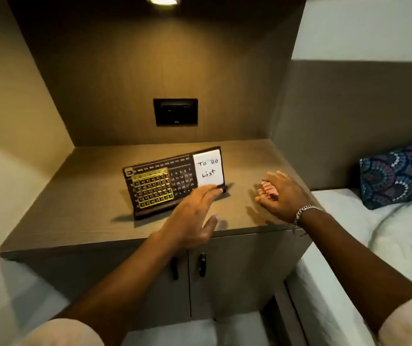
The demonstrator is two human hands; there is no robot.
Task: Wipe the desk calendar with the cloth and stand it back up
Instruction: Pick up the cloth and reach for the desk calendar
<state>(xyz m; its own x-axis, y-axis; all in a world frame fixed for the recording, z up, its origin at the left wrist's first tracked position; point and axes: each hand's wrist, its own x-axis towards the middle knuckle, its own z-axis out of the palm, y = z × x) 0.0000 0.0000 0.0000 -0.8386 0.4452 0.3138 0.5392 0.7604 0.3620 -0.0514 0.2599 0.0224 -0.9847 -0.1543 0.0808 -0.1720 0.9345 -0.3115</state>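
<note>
Left hand (pixel 195 216), fingers spread, should brace the calendar (pixel 172 181) at its five-o'clock corner while the right hand (pixel 282 196), clutching the cloth (pixel 269 189), wipes gently.

left hand (pixel 192 216) fingers spread, right hand (pixel 283 196) cupped

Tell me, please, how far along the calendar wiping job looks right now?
Either just starting or nearly finished; one frame cannot settle which. The desk calendar stands upright on the cabinet top. The left hand is open, its fingertips at the calendar's lower right corner. The right hand holds a pink cloth beside it. No wiping contact shows now.
</note>
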